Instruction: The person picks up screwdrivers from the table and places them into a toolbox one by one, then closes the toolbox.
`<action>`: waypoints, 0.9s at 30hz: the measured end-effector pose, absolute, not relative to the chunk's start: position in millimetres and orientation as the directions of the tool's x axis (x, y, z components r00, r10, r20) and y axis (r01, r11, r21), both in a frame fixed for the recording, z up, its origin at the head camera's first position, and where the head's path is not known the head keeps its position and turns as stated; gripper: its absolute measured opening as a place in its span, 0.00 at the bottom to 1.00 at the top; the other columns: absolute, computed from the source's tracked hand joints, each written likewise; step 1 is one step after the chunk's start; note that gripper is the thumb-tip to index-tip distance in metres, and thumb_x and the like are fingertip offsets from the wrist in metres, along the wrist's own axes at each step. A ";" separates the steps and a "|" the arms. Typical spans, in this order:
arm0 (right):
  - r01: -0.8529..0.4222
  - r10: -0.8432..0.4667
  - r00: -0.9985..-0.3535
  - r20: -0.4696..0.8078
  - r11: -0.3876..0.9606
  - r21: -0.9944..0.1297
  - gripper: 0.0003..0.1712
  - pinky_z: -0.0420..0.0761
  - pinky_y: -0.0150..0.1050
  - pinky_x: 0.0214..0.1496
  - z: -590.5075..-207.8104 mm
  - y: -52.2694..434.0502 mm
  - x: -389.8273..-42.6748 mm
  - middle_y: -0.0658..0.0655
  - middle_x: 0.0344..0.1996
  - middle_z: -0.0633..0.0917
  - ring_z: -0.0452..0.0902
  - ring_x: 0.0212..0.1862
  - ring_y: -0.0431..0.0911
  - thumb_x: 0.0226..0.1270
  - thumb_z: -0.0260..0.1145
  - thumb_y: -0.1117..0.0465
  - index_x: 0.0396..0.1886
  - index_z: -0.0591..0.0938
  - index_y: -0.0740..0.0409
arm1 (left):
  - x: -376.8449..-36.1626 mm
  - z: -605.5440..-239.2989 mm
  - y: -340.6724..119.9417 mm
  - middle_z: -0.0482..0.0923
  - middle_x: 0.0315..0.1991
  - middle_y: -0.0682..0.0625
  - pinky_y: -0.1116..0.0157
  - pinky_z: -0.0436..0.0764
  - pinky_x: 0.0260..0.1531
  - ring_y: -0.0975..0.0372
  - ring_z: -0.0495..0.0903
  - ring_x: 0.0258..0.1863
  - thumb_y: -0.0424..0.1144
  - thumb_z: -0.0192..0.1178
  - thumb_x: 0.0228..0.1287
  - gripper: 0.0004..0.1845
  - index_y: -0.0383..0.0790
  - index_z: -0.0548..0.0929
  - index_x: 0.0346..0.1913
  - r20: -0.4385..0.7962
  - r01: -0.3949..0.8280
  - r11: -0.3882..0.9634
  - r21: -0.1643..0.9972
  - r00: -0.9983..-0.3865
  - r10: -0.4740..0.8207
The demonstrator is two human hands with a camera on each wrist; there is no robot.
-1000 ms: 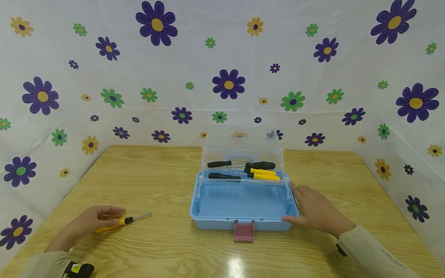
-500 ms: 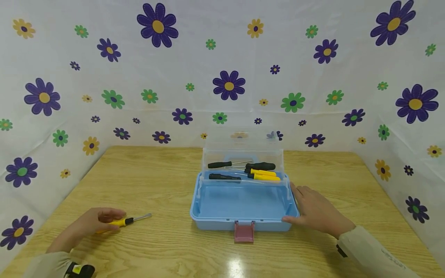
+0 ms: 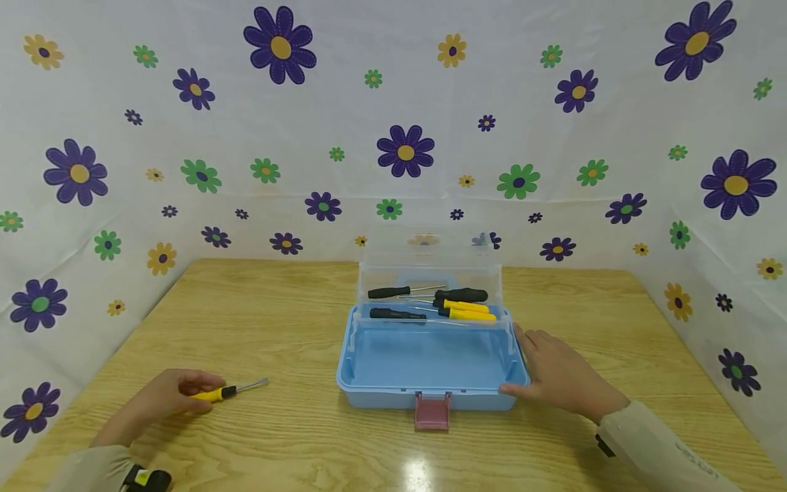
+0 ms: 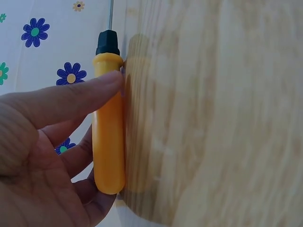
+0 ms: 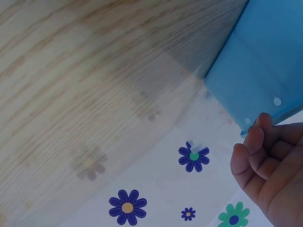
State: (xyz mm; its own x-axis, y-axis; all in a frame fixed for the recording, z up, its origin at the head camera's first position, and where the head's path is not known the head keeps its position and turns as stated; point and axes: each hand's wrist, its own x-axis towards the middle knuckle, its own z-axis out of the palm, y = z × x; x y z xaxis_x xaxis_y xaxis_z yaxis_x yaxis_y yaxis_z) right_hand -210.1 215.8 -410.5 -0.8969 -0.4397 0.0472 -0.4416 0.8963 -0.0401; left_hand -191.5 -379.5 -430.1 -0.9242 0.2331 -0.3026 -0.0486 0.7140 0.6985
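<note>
My left hand (image 3: 175, 396) is at the table's left side, with thumb and fingers round the yellow handle of a screwdriver (image 4: 109, 142). The handle has a black collar, and its metal shaft points right in the head view. In the left wrist view the thumb crosses the handle and the other fingers are behind it. Right of centre stands a light blue toolbox (image 3: 430, 398) with its clear lid up. My right hand (image 3: 562, 376) rests against the box's right end, thumb at the front corner and fingers along the side; in the right wrist view (image 5: 279, 165) the fingers are loosely bent.
A clear tray (image 3: 430, 322) at the back of the toolbox carries several screwdrivers, including a black-handled one (image 3: 461, 295) and a yellow-handled one (image 3: 470, 315). A pink latch (image 3: 432, 412) hangs down in front. White flowered cloth (image 3: 344, 102) surrounds the wooden table (image 3: 277, 321).
My left hand has shifted very slightly right, with its fingers drawn closer round the screwdriver's handle. The right hand and the toolbox stay put.
</note>
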 end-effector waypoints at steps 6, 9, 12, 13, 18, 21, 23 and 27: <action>-0.444 -0.442 -0.895 0.054 0.895 -0.031 0.64 0.76 0.56 0.56 -412.9 216.4 -209.0 0.68 0.55 0.77 0.76 0.54 0.60 0.49 0.56 0.22 0.68 0.61 0.72 | -192.9 -433.1 -377.0 0.81 0.49 0.37 0.70 0.77 0.37 0.69 0.77 0.38 0.41 0.68 0.53 0.27 0.30 0.79 0.54 -0.297 -0.058 0.745 0.664 -0.935 0.192; -0.447 -0.445 -0.894 0.060 0.894 -0.027 0.64 0.76 0.56 0.56 -413.3 216.5 -208.1 0.69 0.55 0.77 0.76 0.54 0.60 0.49 0.56 0.23 0.68 0.61 0.72 | -193.1 -435.2 -379.1 0.80 0.50 0.37 0.71 0.77 0.37 0.72 0.77 0.38 0.42 0.69 0.51 0.27 0.30 0.79 0.54 -0.288 -0.049 0.741 0.669 -0.937 0.198; -0.448 -0.446 -0.893 0.066 0.894 -0.027 0.64 0.76 0.56 0.56 -413.7 216.1 -207.3 0.69 0.55 0.77 0.76 0.55 0.60 0.49 0.56 0.23 0.68 0.61 0.72 | -193.2 -436.8 -383.4 0.80 0.51 0.36 0.72 0.78 0.37 0.78 0.76 0.37 0.42 0.69 0.52 0.28 0.29 0.78 0.54 -0.277 -0.031 0.723 0.690 -0.934 0.224; -0.449 -0.446 -0.892 0.068 0.893 -0.027 0.64 0.76 0.56 0.56 -413.8 216.2 -207.1 0.69 0.55 0.77 0.76 0.55 0.60 0.49 0.56 0.23 0.68 0.61 0.72 | -192.7 -437.1 -384.6 0.80 0.51 0.35 0.73 0.78 0.38 0.79 0.75 0.37 0.42 0.69 0.52 0.29 0.29 0.78 0.54 -0.276 -0.028 0.716 0.698 -0.933 0.233; -0.452 -0.449 -0.890 0.072 0.892 -0.024 0.63 0.76 0.56 0.56 -414.5 217.0 -206.7 0.68 0.55 0.77 0.76 0.54 0.60 0.49 0.57 0.23 0.68 0.61 0.72 | -190.3 -439.3 -389.6 0.79 0.51 0.34 0.74 0.78 0.38 0.82 0.75 0.37 0.40 0.69 0.51 0.28 0.27 0.78 0.54 -0.264 -0.014 0.703 0.711 -0.932 0.249; -0.455 -0.452 -0.889 0.075 0.890 -0.022 0.63 0.76 0.55 0.56 -415.2 217.8 -206.4 0.68 0.54 0.78 0.76 0.54 0.59 0.49 0.57 0.23 0.67 0.61 0.72 | -188.7 -440.3 -392.1 0.79 0.51 0.34 0.74 0.78 0.38 0.83 0.74 0.37 0.40 0.69 0.52 0.27 0.28 0.79 0.53 -0.260 -0.014 0.717 0.697 -0.936 0.235; -0.458 -0.455 -0.887 0.078 0.889 -0.017 0.63 0.76 0.55 0.55 -415.8 218.3 -206.3 0.68 0.54 0.78 0.76 0.53 0.59 0.49 0.57 0.23 0.67 0.62 0.72 | -187.5 -440.7 -392.8 0.80 0.51 0.35 0.74 0.77 0.38 0.83 0.74 0.36 0.40 0.69 0.52 0.26 0.28 0.79 0.53 -0.259 -0.013 0.722 0.691 -0.938 0.230; -0.464 -0.461 -0.883 0.086 0.886 -0.012 0.63 0.77 0.55 0.55 -417.0 219.2 -206.0 0.68 0.53 0.78 0.77 0.53 0.59 0.49 0.57 0.23 0.67 0.62 0.73 | -185.2 -440.2 -392.0 0.79 0.51 0.34 0.74 0.78 0.37 0.82 0.75 0.36 0.40 0.69 0.52 0.25 0.28 0.79 0.52 -0.260 -0.015 0.720 0.693 -0.938 0.231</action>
